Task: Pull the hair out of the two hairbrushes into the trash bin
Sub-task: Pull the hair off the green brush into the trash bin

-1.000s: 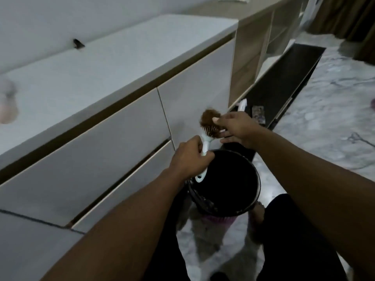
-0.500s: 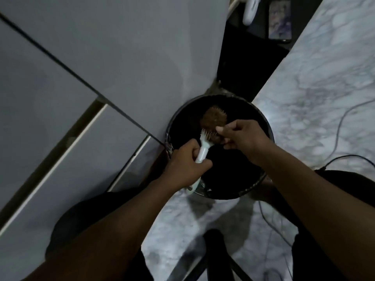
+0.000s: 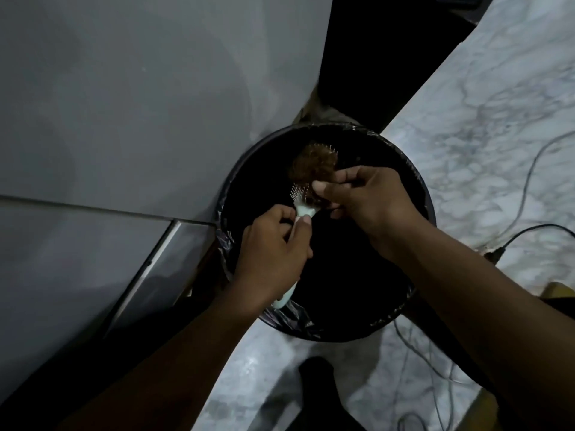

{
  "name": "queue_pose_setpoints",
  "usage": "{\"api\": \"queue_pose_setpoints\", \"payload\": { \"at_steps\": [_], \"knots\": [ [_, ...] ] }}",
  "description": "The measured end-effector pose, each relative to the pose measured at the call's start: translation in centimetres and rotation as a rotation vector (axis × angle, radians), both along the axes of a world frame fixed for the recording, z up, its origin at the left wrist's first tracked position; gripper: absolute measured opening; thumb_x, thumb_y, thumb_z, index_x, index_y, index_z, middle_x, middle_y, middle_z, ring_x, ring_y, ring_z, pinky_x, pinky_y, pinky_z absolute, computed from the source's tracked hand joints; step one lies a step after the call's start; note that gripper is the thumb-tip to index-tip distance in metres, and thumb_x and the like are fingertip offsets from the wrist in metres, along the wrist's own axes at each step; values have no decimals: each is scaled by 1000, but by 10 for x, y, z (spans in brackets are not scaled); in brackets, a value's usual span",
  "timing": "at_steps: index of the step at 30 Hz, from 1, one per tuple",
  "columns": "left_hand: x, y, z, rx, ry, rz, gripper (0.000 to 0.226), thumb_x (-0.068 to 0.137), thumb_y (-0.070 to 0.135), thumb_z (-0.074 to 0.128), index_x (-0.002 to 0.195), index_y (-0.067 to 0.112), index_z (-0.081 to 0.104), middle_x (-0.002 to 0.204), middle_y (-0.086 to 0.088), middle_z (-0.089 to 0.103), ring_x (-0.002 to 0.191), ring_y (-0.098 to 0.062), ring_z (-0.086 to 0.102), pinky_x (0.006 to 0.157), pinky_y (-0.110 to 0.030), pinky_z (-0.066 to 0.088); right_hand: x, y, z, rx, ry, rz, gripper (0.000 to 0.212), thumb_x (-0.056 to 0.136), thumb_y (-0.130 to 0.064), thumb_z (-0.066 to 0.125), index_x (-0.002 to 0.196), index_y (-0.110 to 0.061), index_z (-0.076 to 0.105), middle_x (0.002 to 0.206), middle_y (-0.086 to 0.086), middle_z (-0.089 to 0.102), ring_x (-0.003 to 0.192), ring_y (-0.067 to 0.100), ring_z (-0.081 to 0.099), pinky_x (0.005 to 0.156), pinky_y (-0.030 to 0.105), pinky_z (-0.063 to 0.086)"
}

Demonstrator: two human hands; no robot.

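A round black trash bin (image 3: 417, 188) with a dark liner sits on the floor against the cabinet. Over its opening my left hand (image 3: 270, 253) grips the pale handle of a small white hairbrush (image 3: 300, 206), whose head is matted with a brown clump of hair (image 3: 314, 164). My right hand (image 3: 367, 200) pinches the near edge of that clump at the bristles. The second hairbrush is out of view.
Grey cabinet drawer fronts (image 3: 124, 104) fill the left side. White marble floor (image 3: 482, 104) lies to the right, with dark cables (image 3: 529, 181) trailing across it and a plug (image 3: 497, 253) near the bin. A dark open shelf (image 3: 389, 51) is behind the bin.
The view has tipped down from the cabinet top to straight over the bin. Both hands have stayed on the brush, now over the bin's opening, and the hair clump has lifted partly off the bristles.
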State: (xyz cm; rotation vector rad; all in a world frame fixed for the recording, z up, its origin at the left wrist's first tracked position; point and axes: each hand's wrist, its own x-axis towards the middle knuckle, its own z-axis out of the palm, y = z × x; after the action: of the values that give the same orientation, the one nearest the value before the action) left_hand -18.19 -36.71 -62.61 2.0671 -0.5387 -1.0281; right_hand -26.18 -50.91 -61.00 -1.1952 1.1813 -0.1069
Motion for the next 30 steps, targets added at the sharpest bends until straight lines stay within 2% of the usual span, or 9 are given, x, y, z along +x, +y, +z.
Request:
{"api": "queue_pose_setpoints", "payload": {
  "at_steps": [4,7,10,12,16,20,23,27,30],
  "knots": [
    [2,2,-3,5,-20,5,19,99,31,61,94,14,55,63,-13,63,52,-30,51,51,-40,42,6,5,0,-32,75,-3,20,90,-7,73,72,-5,65,71,9,69,63,15,69,63,28,61],
    [2,6,-6,40,-63,-21,22,91,38,58,87,20,47,58,3,48,53,-18,40,52,-30,33,6,9,-2,31,56,-40,24,96,-7,65,73,-3,59,81,14,67,77,22,71,63,27,64],
    [4,8,-7,94,-44,-3,25,84,44,53,86,22,43,65,6,45,65,-22,41,59,-33,34,8,15,-6,78,37,-85,25,100,-11,59,76,-5,55,97,18,64,98,27,68,67,32,65],
    [4,9,-7,93,-46,7,25,87,42,55,88,20,43,65,6,44,67,-23,41,59,-34,34,10,17,-9,155,30,-168,24,102,-13,55,80,-3,55,98,19,61,99,29,66,68,35,65],
    [4,8,-6,77,-75,31,24,93,34,59,86,20,40,63,7,45,59,-19,43,56,-31,33,10,15,-6,321,-68,-255,27,99,-18,61,114,4,59,97,11,70,88,26,75,79,46,64],
    [-2,5,-1,66,-113,-10,23,92,34,59,83,27,39,66,3,54,54,-14,51,51,-28,35,5,24,-13,-74,42,21,45,79,-24,85,115,-5,65,95,7,76,74,18,77,72,37,65],
    [-4,4,0,50,-121,-22,25,94,31,59,83,26,38,64,5,54,50,-10,48,51,-27,36,3,23,-18,-270,88,48,21,80,-21,84,79,-9,68,78,10,73,68,22,73,68,41,64],
    [1,3,-2,30,-161,-22,28,94,31,59,81,28,34,63,5,49,52,-15,45,53,-30,35,6,18,-14,-29,-55,-156,30,93,-3,68,69,-8,51,66,7,59,61,14,68,66,38,65],
    [5,3,-5,6,-145,10,29,94,30,60,81,27,34,62,6,46,52,-17,43,52,-33,35,10,17,-6,232,-100,-301,25,100,-4,56,75,-5,55,80,13,68,70,24,71,66,34,65]
  ]
}}
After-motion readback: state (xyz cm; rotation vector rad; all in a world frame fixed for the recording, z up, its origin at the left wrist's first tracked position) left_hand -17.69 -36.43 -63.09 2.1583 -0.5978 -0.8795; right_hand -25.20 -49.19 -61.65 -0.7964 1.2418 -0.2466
